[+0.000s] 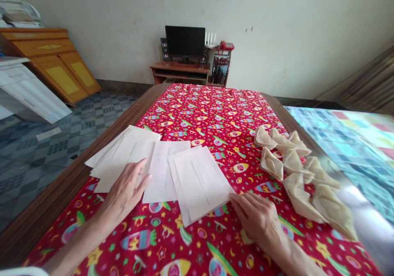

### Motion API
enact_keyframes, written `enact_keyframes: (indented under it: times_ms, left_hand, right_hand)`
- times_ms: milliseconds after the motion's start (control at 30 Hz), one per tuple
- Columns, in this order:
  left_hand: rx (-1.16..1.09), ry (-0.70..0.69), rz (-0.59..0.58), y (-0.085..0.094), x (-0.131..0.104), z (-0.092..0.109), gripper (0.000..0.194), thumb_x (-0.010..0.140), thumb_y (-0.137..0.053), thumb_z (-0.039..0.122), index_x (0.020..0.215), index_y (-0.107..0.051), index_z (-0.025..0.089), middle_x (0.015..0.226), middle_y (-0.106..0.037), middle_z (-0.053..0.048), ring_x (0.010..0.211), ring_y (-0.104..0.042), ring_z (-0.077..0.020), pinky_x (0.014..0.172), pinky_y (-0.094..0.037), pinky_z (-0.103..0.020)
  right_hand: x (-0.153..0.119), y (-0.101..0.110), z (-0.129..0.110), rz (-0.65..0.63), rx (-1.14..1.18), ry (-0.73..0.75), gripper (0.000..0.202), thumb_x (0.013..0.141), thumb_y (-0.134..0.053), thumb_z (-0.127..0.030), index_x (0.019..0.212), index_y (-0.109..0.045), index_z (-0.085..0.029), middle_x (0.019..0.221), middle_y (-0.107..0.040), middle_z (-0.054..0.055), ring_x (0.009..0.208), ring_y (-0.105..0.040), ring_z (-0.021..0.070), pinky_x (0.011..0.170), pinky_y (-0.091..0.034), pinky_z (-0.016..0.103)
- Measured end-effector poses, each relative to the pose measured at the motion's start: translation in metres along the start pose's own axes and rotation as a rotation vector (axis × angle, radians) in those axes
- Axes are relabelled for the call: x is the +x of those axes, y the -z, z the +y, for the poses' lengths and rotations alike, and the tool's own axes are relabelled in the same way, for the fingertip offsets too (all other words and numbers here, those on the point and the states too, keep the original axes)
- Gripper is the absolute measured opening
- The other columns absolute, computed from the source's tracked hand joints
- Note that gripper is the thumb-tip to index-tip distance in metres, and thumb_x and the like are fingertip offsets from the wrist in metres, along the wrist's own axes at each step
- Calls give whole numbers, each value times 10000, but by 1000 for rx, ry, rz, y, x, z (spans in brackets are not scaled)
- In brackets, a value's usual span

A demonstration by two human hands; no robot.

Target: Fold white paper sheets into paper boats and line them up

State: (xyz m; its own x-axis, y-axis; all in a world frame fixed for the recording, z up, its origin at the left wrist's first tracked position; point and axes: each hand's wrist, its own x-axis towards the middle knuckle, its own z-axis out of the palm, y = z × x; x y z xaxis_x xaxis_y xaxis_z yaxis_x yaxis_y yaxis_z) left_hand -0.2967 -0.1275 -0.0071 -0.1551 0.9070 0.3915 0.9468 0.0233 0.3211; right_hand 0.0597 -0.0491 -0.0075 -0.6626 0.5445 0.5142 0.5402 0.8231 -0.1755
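Note:
My left hand rests over the right edge of a fanned stack of white paper sheets, its thumb apart from the fingers and nothing held between them. To the right of that hand lies another sheet, partly under its neighbours. A small pile of overlapping sheets with faint print lies in the middle. My right hand has its fingers closed at the lower right corner of this pile, pinching the paper. Beyond it on the right stand several folded paper shapes, pointed like boats, set in rows.
A red patterned cloth covers the brown wooden table. At the far end, a monitor stands on a small desk beside a red telephone. A bed-like surface with a checked cover adjoins on the right.

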Motion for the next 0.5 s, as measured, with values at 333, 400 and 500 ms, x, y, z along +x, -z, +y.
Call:
enact_keyframes:
  times_ms: [333, 400, 500]
  left_hand:
    - [-187, 129, -133, -7, 20, 30, 564, 856, -503, 411, 1344, -368, 165, 1009, -686, -80, 857, -681, -207, 697, -530, -266]
    - [-238, 145, -122, -9, 24, 35, 574, 838, -530, 394, 1337, -385, 151, 1151, -643, -117, 984, -652, -231, 769, -533, -282]
    - [-270, 196, -125, -14, 33, 40, 622, 807, -583, 373, 1346, -385, 132, 1196, -620, -143, 1035, -629, -266, 796, -537, -322]
  right_hand:
    - [4, -5, -12, -23, 137, -54, 172, 919, -461, -156, 903, -632, -171, 756, -651, 36, 674, -601, 127, 636, -459, 231]
    - [3, -5, -11, -30, 176, -67, 160, 916, -466, -150, 922, -624, -175, 777, -657, 36, 684, -606, 127, 645, -466, 230]
    - [2, -5, -10, -38, 210, -77, 142, 911, -479, -151, 929, -617, -180, 794, -660, 34, 687, -608, 127, 657, -469, 232]
